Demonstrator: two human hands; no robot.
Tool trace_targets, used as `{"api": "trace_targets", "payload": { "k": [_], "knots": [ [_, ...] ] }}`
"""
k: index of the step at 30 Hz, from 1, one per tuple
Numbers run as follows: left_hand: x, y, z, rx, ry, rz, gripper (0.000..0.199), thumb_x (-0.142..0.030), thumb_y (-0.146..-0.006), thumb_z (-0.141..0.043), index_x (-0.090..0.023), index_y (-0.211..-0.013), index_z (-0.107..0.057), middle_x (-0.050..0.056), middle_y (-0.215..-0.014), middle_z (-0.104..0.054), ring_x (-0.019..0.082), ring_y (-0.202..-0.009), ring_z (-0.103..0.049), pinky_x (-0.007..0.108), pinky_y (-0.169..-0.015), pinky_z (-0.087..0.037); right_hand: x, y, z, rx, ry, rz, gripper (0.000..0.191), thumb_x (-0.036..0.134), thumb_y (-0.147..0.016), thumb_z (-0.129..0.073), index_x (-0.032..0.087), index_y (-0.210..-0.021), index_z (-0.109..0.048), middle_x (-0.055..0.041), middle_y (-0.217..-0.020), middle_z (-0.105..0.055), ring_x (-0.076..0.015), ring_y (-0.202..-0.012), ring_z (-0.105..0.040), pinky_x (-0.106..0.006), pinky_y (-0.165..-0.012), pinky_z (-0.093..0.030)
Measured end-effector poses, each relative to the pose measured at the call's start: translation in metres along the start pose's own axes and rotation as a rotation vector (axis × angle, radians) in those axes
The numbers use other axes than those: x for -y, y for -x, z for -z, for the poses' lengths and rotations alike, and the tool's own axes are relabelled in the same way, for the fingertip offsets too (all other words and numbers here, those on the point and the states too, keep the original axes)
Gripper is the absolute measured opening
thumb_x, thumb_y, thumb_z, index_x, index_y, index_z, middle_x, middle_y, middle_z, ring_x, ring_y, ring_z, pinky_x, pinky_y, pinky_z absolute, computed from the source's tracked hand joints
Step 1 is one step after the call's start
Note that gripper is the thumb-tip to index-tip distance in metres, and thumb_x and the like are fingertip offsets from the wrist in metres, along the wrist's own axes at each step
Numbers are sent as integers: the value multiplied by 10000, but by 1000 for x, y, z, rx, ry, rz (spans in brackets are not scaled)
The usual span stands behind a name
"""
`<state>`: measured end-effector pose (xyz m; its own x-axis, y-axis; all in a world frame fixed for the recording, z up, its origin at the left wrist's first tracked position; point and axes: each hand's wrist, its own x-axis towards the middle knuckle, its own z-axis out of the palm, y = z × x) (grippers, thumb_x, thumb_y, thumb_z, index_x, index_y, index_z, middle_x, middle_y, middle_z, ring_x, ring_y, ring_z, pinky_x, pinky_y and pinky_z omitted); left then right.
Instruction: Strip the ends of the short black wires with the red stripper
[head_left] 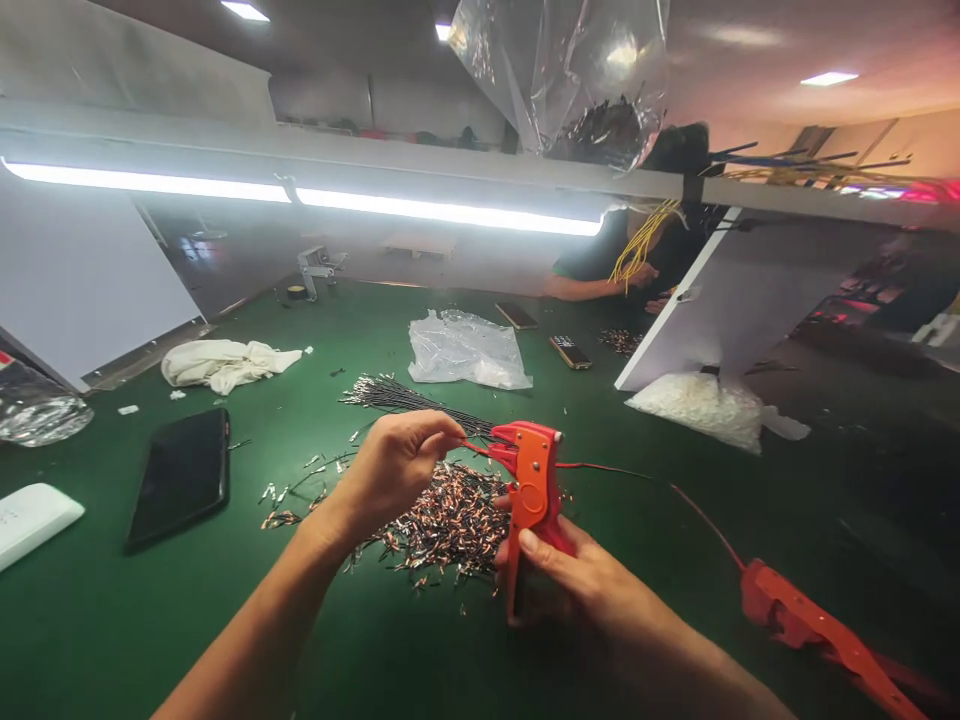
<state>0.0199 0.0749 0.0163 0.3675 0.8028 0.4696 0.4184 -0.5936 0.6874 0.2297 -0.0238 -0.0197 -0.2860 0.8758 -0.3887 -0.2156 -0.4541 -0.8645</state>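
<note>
My right hand [559, 560] is wrapped round the handles of an orange-red wire stripper [534, 485], held upright over the table. A thin wire [474, 446] runs from the fingertips of my left hand [409, 455] into the tool's jaws. Its dark end comes out on the tool's right side. My left fingers are closed in a pinch on this wire. Beneath both hands lies a heap of short copper and black wire scraps [450, 525]. Behind them is a bundle of black wires [397, 392] with pale metal ends.
A second red hand tool [817, 630] lies at the right. Phones [180, 475], a white cloth [225, 365] and a clear plastic bag [469, 350] rest on the green table [315, 650]. A bag of white pieces [705, 408] leans near a panel. Across the table, a person holds yellow wires [645, 240].
</note>
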Motion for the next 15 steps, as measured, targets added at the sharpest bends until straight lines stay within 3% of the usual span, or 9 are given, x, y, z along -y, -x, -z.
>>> {"api": "trace_targets", "payload": {
  "k": [4, 6, 9, 12, 15],
  "knots": [
    [4, -1, -8, 34, -1, 22, 140, -204, -886, -536, -189, -864, -673, -51, -556, -561, 94, -490, -454, 230, -471, -371, -1, -14, 6, -145, 342, 247, 440, 562, -803, -685, 161, -982, -677, -41, -829, -619, -170, -725, -528, -298, -643, -436],
    [4, 0, -9, 66, -3, 28, 117, -187, -881, -537, -195, -836, -646, -76, -516, -475, 86, -464, -379, 225, -442, -321, 1, -13, 11, -162, 377, 263, 468, 581, -819, -651, 141, -976, -688, -53, -813, -616, -176, -704, -510, -315, -645, -424],
    [1, 1, -7, 71, -14, 30, 156, -183, -880, -541, -194, -744, -615, -72, -518, -444, 84, -469, -351, 226, -441, -301, 2, -2, 20, -155, 353, 245, 475, 554, -811, -664, 141, -1043, -686, -88, -938, -647, -196, -753, -526, -358, -733, -433],
    [-2, 4, -4, 9, -30, 28, 164, -198, -894, -536, -189, -759, -628, -45, -566, -517, 92, -503, -419, 235, -476, -345, 2, 12, 28, -64, 319, 204, 462, 406, -752, -754, 170, -1139, -665, -98, -1009, -669, -244, -877, -563, -380, -809, -430],
    [-3, 9, -2, -58, -28, 1, 152, -185, -895, -534, -187, -801, -653, 2, -703, -638, 118, -644, -557, 253, -597, -439, -2, 18, 30, 25, 189, 194, 391, 322, -807, -669, 197, -1176, -639, -106, -1060, -682, -228, -831, -570, -376, -762, -440]
  ]
}}
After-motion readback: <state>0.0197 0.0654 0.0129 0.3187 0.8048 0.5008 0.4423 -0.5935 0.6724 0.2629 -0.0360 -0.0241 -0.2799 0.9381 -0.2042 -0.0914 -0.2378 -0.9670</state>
